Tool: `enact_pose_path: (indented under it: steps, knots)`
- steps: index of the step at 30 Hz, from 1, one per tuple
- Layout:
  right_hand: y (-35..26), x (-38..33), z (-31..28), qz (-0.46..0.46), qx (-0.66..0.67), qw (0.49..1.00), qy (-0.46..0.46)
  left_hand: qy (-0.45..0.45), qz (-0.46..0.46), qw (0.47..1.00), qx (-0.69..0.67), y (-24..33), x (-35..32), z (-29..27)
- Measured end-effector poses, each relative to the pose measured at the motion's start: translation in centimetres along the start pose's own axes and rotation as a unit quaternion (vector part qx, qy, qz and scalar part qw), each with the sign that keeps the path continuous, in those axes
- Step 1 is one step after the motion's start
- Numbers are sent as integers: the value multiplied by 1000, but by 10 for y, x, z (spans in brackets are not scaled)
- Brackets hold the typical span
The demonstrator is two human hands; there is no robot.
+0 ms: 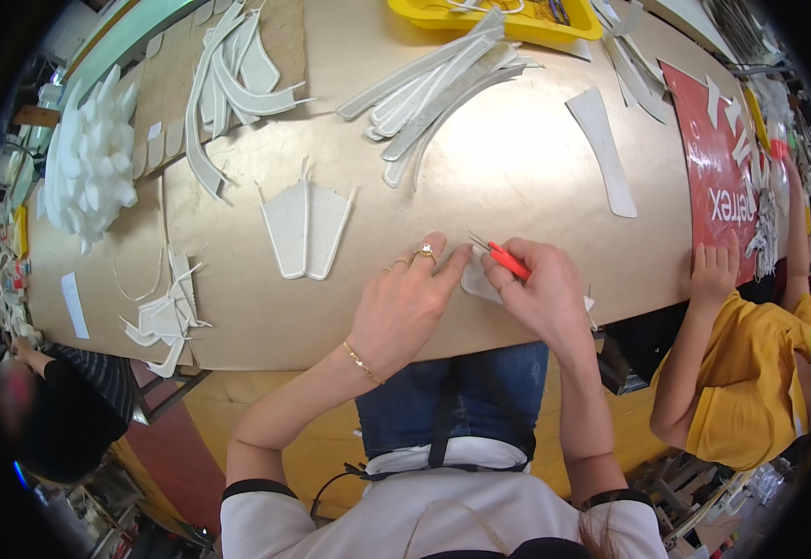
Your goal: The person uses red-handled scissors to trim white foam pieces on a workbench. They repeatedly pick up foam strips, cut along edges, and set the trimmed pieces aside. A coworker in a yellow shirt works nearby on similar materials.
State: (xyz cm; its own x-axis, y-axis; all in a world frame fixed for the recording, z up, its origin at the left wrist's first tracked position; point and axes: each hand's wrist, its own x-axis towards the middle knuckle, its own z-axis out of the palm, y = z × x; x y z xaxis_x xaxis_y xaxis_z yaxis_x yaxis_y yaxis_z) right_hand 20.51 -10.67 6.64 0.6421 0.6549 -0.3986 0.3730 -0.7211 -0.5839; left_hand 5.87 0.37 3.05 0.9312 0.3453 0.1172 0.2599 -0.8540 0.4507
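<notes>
My right hand [540, 284] is closed around a pair of red-handled thread snips [510, 261], whose thin metal points aim up and to the left. Partly beneath that hand lies a pale stitched piece [480, 280], its far side covered by my fingers. My left hand [405, 293] rests palm down, fingers extended, with the rightmost digit reaching the piece's edge by the snips' tips. Ahead and to the left, a joined pair of pale tapered panels [306, 230] lies flat, loose thread ends at its top.
Curved pale strips [438, 88] lie in piles at the back, near a yellow tray [517, 23]. White foam-like pieces [93, 158] stand at the left; stitched scraps [168, 312] lie nearer. One loose panel [606, 154] is at right. A person in yellow [750, 391] sits beside a red sheet [708, 177].
</notes>
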Motion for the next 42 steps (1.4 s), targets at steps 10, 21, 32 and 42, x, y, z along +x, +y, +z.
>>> enact_pose_path:
  steps: [10, 21, 32, 42]
  knots:
    - [2, 1, 1, -10, 16, 1000, 7, 23, -7, 999, 35, 5, -3, 8]
    - [5, 2, 2, -26, 8, 1000, 15, 85, 24, 993, 81, 4, -10, 20]
    - [21, -4, -9, 0, 45, 999, -16, 56, 43, 983, 167, 7, -7, 16]
    - [42, -21, -14, 0, 61, 998, 11, 12, 23, 987, 159, 12, -5, 10]
